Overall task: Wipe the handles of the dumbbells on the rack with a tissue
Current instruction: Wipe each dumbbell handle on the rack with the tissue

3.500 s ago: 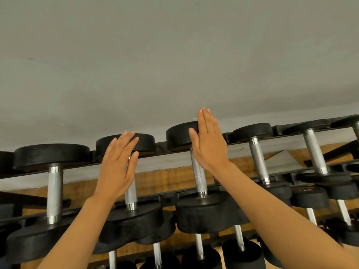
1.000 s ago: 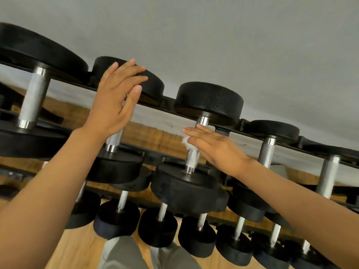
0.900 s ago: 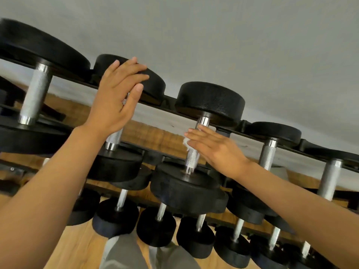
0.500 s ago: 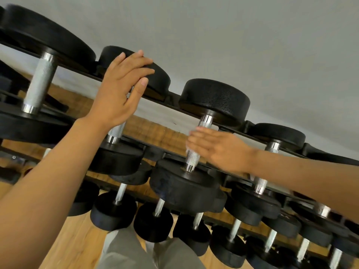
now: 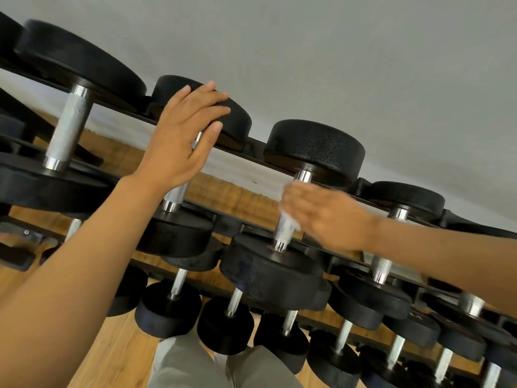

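Right hand [image 5: 327, 217], blurred, fingers straight and close together, pressing a white tissue [image 5: 291, 219] flat against the knurled steel handle [image 5: 285, 228] of a black dumbbell [image 5: 279, 273] on the top tier of the rack [image 5: 251, 144]. Only a scrap of tissue visible, below the fingertips, touching the handle about midway between the dumbbell's two heads. Cannot tell whether the thumb hooks behind the handle.

Left of that dumbbell, on the same tier: left hand [image 5: 181, 135] flat and relaxed, fingers straight and slightly spread, laid over the handle and far head of the neighbouring dumbbell [image 5: 179, 228], gripping nothing. Further left again, a larger dumbbell [image 5: 67, 127] with a bare handle. Right of the tissue's dumbbell, more dumbbells along the tier, partly behind the right forearm.

Below the wiped dumbbell, lower tiers of smaller dumbbells. Beneath those, wooden floor [image 5: 117, 345] and grey trouser legs [image 5: 195, 365]. Behind the rack, a plain grey wall [image 5: 335, 51].
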`<act>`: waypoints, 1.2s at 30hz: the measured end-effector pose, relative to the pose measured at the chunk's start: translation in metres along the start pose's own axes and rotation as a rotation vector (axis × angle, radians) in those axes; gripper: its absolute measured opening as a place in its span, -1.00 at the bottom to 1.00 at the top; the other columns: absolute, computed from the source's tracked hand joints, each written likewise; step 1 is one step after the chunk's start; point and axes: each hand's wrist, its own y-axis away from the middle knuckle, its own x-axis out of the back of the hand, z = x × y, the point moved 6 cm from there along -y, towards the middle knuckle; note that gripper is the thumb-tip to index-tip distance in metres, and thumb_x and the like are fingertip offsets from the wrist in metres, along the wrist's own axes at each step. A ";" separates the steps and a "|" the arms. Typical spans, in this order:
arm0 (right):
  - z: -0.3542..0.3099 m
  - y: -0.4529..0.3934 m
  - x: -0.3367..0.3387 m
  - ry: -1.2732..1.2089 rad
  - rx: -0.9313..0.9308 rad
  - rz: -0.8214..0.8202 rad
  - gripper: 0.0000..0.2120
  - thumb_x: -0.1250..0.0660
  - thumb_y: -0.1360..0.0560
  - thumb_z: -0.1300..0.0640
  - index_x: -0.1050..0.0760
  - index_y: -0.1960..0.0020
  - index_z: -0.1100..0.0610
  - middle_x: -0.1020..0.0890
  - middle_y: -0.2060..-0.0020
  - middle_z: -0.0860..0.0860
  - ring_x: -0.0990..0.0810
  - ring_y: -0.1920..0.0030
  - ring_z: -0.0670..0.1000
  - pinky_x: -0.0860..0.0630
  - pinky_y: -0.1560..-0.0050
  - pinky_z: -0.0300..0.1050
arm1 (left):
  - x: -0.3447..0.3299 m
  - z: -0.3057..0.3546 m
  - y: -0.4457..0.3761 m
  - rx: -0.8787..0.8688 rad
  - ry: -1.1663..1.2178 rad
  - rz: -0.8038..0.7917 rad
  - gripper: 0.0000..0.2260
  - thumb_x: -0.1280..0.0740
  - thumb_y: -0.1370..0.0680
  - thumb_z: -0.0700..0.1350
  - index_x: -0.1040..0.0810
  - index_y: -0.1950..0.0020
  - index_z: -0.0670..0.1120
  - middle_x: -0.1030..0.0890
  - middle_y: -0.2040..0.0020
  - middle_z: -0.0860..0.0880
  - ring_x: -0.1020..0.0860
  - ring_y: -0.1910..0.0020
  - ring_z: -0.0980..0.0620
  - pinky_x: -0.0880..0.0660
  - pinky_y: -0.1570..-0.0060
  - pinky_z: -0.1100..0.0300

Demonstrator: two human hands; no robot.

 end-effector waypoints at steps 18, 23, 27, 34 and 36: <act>0.015 -0.005 0.001 0.143 -0.118 0.016 -0.63 -0.14 -0.57 0.20 -0.54 -0.24 0.38 -0.60 -0.17 0.27 -0.53 -0.27 0.25 -0.17 -0.48 0.08 | 0.001 0.001 0.000 -0.003 0.005 0.009 -0.71 -0.15 -0.70 -0.13 -0.54 -0.32 -0.22 -0.51 -0.38 -0.13 -0.29 -0.51 -0.01 -0.03 -0.56 0.10; -0.027 0.017 -0.010 -0.182 0.008 0.034 -0.63 -0.12 -0.64 0.15 -0.48 -0.35 0.28 -0.52 -0.33 0.17 -0.41 -0.41 0.13 -0.13 -0.52 0.06 | 0.001 0.001 0.001 -0.012 0.003 0.007 -0.71 -0.16 -0.70 -0.14 -0.54 -0.33 -0.22 -0.50 -0.39 -0.12 -0.29 -0.52 -0.03 -0.03 -0.56 0.09; -0.036 0.035 -0.022 -0.167 0.198 -0.037 -0.60 -0.05 -0.68 0.13 -0.36 -0.46 0.20 -0.37 -0.46 0.07 -0.24 -0.51 0.04 -0.09 -0.53 0.06 | 0.001 0.001 0.001 -0.016 -0.009 0.016 -0.71 -0.16 -0.70 -0.14 -0.54 -0.32 -0.22 -0.51 -0.39 -0.13 -0.30 -0.51 -0.04 -0.05 -0.56 0.06; 0.016 0.032 -0.017 -0.067 -0.262 0.187 -0.56 -0.06 -0.62 0.27 -0.25 -0.47 0.38 -0.30 -0.46 0.27 -0.22 -0.50 0.20 -0.04 -0.54 0.06 | 0.000 0.001 0.001 -0.012 -0.018 0.017 -0.71 -0.16 -0.70 -0.15 -0.53 -0.33 -0.23 -0.49 -0.40 -0.14 -0.29 -0.52 -0.02 -0.05 -0.56 0.03; 0.003 0.034 -0.024 -0.135 -0.277 0.198 -0.54 -0.06 -0.62 0.25 -0.21 -0.50 0.33 -0.27 -0.48 0.23 -0.18 -0.52 0.19 -0.02 -0.55 0.09 | 0.000 0.001 0.002 -0.006 -0.019 0.019 -0.71 -0.16 -0.70 -0.15 -0.54 -0.33 -0.23 -0.48 -0.40 -0.13 -0.28 -0.52 0.00 -0.05 -0.56 0.03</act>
